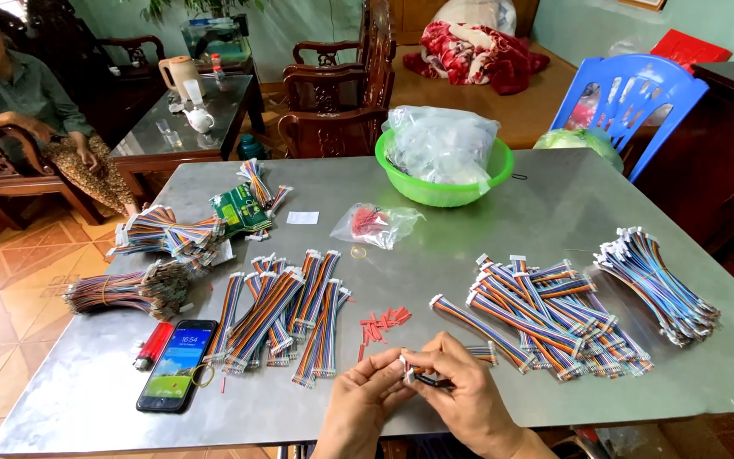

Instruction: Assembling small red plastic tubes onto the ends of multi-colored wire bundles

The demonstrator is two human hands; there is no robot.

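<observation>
Hands: my left hand [365, 393] and right hand [460, 387] meet at the bench [545, 212] edge.
Fingers: both sets pinched on one cable [425, 379].
Nearby: red sleeves [381, 323].

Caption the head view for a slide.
Both hands pinch a ribbon cable at a steel table covered in cable bundles.

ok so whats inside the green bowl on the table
The green bowl holds one large clear plastic bag, bunched and rising above the rim. Its contents look like small pale and dark parts, too blurred to identify. The bag covers the bowl's bottom, so anything under it stays hidden.
</observation>
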